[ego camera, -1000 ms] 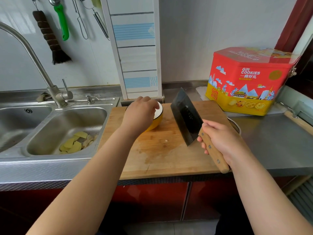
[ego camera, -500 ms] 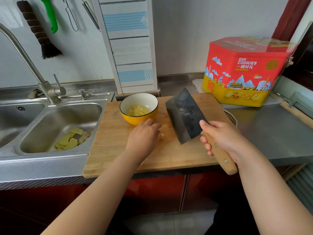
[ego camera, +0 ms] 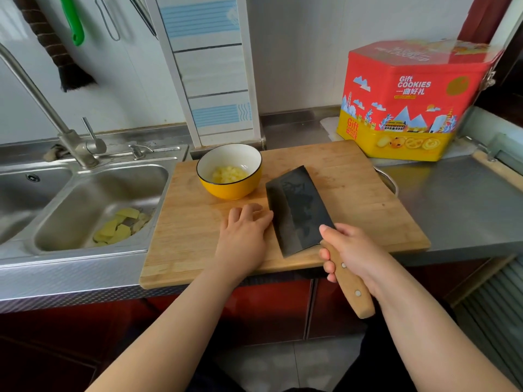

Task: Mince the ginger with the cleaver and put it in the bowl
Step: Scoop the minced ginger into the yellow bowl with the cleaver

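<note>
Wooden and pale, the cutting board (ego camera: 353, 193) is seen in the head view lying on a steel counter (ego camera: 467, 210), its near edge overhanging the front. Toward the far left of the board a yellow bowl (ego camera: 229, 188) with a white inside is stood, and the minced ginger (ego camera: 227, 174) is heaped in its bottom. The cleaver (ego camera: 297, 210) is held just right of the bowl, its dark blade tilted with the flat side shown to the camera and the tip pointed far. Its wooden handle is gripped by the right hand (ego camera: 351, 250), fingers wrapped round it just behind the blade. The left hand (ego camera: 244, 233) is laid palm-down on the board near the bowl, beside the blade's left edge; its fingers are bent at the tips, and whether anything is pinched under them cannot be told. Yellow peelings (ego camera: 119, 226) are seen in the sink (ego camera: 85, 190) at left. A red cookie tin (ego camera: 410, 103) is stood far right.
</note>
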Motion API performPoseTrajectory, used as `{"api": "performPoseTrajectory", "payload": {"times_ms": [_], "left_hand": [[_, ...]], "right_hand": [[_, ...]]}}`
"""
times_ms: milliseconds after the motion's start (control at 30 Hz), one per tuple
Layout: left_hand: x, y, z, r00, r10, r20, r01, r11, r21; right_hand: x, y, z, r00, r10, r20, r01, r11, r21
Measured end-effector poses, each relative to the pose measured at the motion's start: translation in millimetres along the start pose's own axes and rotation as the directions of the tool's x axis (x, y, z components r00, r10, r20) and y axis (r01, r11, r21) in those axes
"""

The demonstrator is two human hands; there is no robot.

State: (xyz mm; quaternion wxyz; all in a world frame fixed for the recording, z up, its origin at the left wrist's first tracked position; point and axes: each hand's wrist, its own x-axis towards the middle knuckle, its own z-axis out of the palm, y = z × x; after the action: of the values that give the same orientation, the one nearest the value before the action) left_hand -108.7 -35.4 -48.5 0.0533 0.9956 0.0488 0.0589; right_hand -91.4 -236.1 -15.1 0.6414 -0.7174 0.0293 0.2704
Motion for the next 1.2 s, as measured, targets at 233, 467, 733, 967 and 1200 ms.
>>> {"api": "performPoseTrajectory", "payload": {"times_ms": [233, 467, 733, 967, 1200], "left_hand": [[4.8, 4.5, -11.5, 0.999, 0.017, -0.044, -0.02, 0.997, -0.08], [27.9, 4.6, -50.2, 0.922, 0.112, -0.37, -0.105, 0.994, 0.041], [41.0, -26.9, -70.9, 0.944, 0.053, -0.324, 0.039, 0.963, 0.268], [63.3, -60.7, -63.1, 0.926, -0.154, -0.343, 0.114, 0.984, -0.134], [76.1, -58.5, -64.0, 0.881, -0.259, -0.395, 0.142, 0.943, -0.3]], "right_hand": [[-8.0, -2.4, 0.6, 1.0, -0.01, 0.012, 0.009, 0.996, 0.092], [-14.9, -42.5, -1.6, 0.988, -0.154, -0.025, 0.155, 0.984, 0.083], [6.0, -85.9, 30.1, 0.966, -0.258, -0.003, 0.257, 0.966, -0.025], [16.1, -85.4, 31.7, 0.953, -0.293, -0.069, 0.284, 0.951, -0.125], [8.2, -80.6, 11.2, 0.919, -0.374, -0.122, 0.343, 0.914, -0.218]]}}
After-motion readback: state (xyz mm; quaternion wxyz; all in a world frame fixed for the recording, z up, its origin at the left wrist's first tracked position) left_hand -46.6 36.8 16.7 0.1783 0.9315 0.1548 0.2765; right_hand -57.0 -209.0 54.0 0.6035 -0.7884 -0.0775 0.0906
